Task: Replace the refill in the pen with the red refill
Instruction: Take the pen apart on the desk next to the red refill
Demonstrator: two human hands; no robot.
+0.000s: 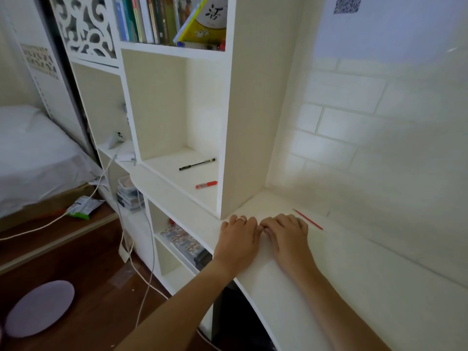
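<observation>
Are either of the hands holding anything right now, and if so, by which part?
Cannot be told. The left hand and right hand rest palm down on the desk, fingertips together; anything pinched there is hidden. The red refill lies ungripped beside the right hand.

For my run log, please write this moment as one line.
left hand: flat on desk, empty | right hand: flat, empty | red refill: on desk beside right hand | black pen: in shelf cubby, untouched

Character "活" on yellow-edged book cover (206,19); QR code (347,3) on wall, unreadable.
</observation>
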